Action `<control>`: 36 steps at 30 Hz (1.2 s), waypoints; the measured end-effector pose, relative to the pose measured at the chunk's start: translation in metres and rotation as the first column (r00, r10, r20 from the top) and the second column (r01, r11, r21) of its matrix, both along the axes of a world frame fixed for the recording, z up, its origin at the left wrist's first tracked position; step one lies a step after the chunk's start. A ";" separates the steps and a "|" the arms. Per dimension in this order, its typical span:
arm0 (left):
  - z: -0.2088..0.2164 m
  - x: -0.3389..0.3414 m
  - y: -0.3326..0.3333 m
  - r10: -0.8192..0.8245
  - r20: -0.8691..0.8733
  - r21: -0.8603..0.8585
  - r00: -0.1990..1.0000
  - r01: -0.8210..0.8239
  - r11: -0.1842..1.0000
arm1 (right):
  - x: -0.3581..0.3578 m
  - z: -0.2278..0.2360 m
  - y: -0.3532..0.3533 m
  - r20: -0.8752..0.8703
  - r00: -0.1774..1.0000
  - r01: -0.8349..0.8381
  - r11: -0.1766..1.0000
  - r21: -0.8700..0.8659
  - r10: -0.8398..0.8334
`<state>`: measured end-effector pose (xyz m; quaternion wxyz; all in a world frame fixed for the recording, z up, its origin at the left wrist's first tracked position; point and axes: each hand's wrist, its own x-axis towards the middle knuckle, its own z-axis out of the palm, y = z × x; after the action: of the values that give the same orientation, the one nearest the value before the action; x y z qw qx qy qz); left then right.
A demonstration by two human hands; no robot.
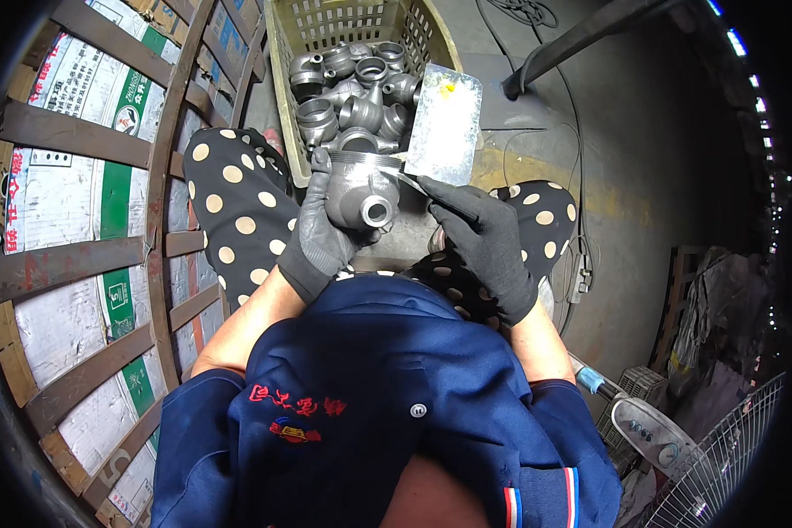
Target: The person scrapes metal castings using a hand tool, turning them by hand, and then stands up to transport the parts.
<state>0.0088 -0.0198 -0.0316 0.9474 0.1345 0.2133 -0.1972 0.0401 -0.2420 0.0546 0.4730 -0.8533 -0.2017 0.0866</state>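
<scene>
My left hand, in a dark grey glove, is closed around a rounded grey metal casting. The casting has a threaded rim at its top and a short round spout pointing toward me. My right hand, also gloved, grips a slim tool with a dark handle and a pale metal end. That end meets the right side of the casting near the threads; its exact shape is too small to tell. Just beyond lies a heap of similar castings in a yellowish plastic crate.
A pale metal plate leans at the crate's right side. On the left stands a brown metal rack against stacked cartons. A dark pole, cables and a power strip are right; a fan's wire guard is lower right.
</scene>
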 end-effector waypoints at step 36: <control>0.016 0.000 -0.005 -0.101 -0.006 -0.229 0.995 0.097 0.969 | 0.011 0.019 0.008 -0.513 0.857 0.218 0.935 0.280 -0.046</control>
<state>0.0092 -0.0251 -0.0154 0.9436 0.0336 0.1904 -0.2686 0.0515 -0.2335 0.0736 0.6492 -0.7227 -0.0244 0.2359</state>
